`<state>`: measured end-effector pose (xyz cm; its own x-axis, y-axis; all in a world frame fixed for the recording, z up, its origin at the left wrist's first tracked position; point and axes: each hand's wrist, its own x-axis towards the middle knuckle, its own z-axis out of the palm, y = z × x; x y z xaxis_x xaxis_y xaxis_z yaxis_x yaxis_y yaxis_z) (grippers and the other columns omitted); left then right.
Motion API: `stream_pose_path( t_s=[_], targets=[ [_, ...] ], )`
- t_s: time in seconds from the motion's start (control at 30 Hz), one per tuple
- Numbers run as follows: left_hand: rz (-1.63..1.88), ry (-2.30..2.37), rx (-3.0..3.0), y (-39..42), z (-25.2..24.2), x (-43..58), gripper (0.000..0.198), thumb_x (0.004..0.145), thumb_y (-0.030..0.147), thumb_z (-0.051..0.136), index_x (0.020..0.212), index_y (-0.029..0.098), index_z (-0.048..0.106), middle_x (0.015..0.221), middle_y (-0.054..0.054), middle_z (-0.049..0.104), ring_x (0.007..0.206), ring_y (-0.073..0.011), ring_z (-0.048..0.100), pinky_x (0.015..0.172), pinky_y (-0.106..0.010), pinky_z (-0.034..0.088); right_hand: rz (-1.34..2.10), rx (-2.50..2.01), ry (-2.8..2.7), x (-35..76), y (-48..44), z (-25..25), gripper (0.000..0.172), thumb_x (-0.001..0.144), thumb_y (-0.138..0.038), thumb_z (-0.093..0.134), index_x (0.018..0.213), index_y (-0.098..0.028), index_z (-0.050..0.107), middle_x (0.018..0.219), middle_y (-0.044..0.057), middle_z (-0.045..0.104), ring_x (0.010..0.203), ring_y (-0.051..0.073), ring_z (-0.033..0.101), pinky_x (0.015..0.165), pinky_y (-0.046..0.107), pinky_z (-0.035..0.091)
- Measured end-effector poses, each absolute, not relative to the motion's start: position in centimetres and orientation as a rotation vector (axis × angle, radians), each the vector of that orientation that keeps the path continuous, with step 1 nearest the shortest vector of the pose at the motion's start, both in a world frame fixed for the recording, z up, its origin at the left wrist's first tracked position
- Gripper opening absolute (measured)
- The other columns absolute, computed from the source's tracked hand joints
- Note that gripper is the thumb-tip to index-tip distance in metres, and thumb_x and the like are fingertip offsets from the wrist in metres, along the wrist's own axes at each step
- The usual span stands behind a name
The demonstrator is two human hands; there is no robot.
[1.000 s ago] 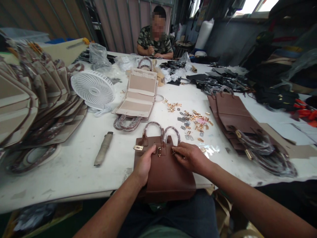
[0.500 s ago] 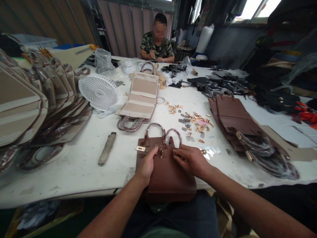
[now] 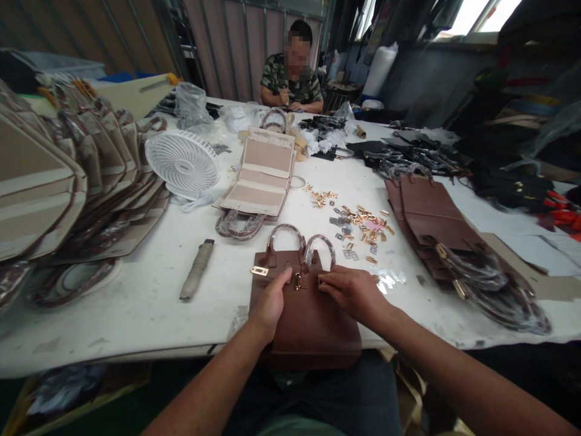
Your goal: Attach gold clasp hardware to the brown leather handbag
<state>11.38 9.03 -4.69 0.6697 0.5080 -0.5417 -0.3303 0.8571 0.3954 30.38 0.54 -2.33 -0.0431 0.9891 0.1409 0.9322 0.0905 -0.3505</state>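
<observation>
A brown handbag (image 3: 313, 339) leans over the table's front edge, its two plastic-wrapped handles (image 3: 285, 230) pointing away from me. My left hand (image 3: 271, 303) grips its left side, thumb pressed on the front panel, the other fingers hidden. On the right, my right hand (image 3: 356, 293) pinches a small gold fitting (image 3: 321, 280) against the front; its fingertips partly cover the piece. Between the hands is a gold turn clasp (image 3: 298, 281) in the middle of the bag. A gold strap plate (image 3: 259, 270) sticks out at the upper left.
Loose gold and silver fittings (image 3: 363, 221) lie beyond the bag. Left are a wrapped rod (image 3: 197, 269), a white fan (image 3: 181, 163) and stacked bag pieces (image 3: 36, 194). An open bag panel (image 3: 263, 172) lies ahead, brown bags (image 3: 436, 212) right. A person (image 3: 293, 79) works opposite.
My view has shifted slightly. The right fingers have moved a little and now press closer on the gold fitting; the left hand keeps its hold on the handbag.
</observation>
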Motion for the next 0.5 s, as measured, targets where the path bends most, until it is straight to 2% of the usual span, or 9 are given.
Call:
stream_pose_path(
  t_s=[0.3, 0.5],
  targets=[
    [0.471, 0.698, 0.236, 9.06, -4.71, 11.34, 0.044, 0.098, 0.034, 0.060, 0.137, 0.014, 0.065, 0.109, -0.010, 0.077, 0.109, -0.0321, 0.072, 0.102, -0.045, 0.058, 0.029, -1.920, -2.135, 29.49, 0.67, -2.72, 0.009, 0.099, -0.020, 0.066, 0.093, -0.022, 0.072, 0.083, 0.001, 0.065, 0.075, 0.019, 0.061, 0.063, 0.030, 0.035],
    [0.510, 0.699, 0.248, 8.95, -4.70, 11.30, 0.042, 0.098, 0.032, 0.059, 0.134, 0.011, 0.067, 0.107, -0.011, 0.077, 0.109, -0.0323, 0.072, 0.102, -0.046, 0.058, 0.267, -1.799, -1.954, 30.03, 0.17, -2.51, 0.015, 0.104, -0.023, 0.061, 0.106, -0.027, 0.075, 0.092, 0.001, 0.069, 0.081, 0.018, 0.065, 0.069, 0.027, 0.045]
  ],
)
